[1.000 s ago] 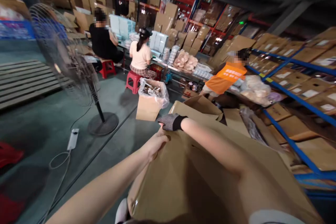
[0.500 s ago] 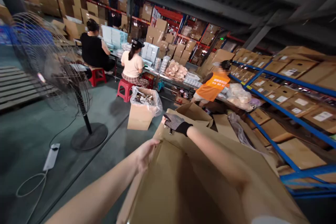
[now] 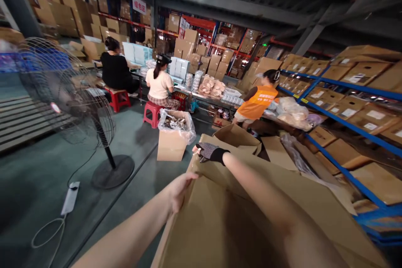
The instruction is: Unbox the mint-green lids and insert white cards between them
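Head view — cardboard box [image 3: 204, 217] nearest, fan [image 3: 83, 109] on greenish floor [image 3: 146, 173].

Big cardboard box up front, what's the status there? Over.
Bare left hand at left edge of big cardboard box. Gloved right hand at its far end, grip unclear. Open carton just beyond.

The bare left forearm [image 3: 135, 224] slants up from the lower left to an ungloved left hand [image 3: 179, 189], fingers [image 3: 189, 176] pointing forward; the right arm [image 3: 260, 188] angles in from the lower right, its gloved right hand [image 3: 205, 152] farther forward, fingers curled, a dark cuff [image 3: 220, 155] circling the wrist [image 3: 224, 157]
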`<action>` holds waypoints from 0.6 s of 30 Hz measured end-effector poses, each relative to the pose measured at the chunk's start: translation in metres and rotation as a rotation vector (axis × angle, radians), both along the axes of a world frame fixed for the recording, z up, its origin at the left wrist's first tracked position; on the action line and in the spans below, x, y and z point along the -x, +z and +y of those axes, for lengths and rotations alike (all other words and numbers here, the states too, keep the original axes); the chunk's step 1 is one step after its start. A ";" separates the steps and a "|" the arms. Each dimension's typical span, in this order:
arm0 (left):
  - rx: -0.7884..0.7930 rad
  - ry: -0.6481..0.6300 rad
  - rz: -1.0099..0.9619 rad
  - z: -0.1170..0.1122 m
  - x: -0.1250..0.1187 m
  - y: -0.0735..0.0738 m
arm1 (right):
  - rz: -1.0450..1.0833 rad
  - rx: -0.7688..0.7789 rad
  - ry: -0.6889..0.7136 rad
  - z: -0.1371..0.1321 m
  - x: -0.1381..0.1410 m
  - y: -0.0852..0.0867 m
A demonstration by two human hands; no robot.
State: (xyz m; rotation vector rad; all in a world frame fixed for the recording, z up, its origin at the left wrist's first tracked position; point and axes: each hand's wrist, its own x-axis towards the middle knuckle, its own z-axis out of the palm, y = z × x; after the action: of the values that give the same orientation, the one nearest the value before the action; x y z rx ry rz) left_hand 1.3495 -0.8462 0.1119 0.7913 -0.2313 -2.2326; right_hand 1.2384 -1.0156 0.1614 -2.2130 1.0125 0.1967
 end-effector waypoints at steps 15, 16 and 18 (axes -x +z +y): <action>-0.017 0.029 0.089 -0.003 0.007 0.008 | 0.164 0.121 0.267 -0.046 -0.010 0.015; -0.009 0.057 0.051 -0.002 0.009 0.008 | 0.206 0.165 0.306 -0.046 -0.014 0.018; 0.048 0.144 -0.009 0.002 0.012 0.007 | 0.286 0.215 0.392 -0.042 -0.024 0.022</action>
State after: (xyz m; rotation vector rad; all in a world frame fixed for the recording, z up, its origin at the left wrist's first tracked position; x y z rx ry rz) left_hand 1.3377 -0.8443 0.1184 0.7681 -0.2245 -2.0818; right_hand 1.2622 -1.0581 0.1838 -2.6209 0.7604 0.6206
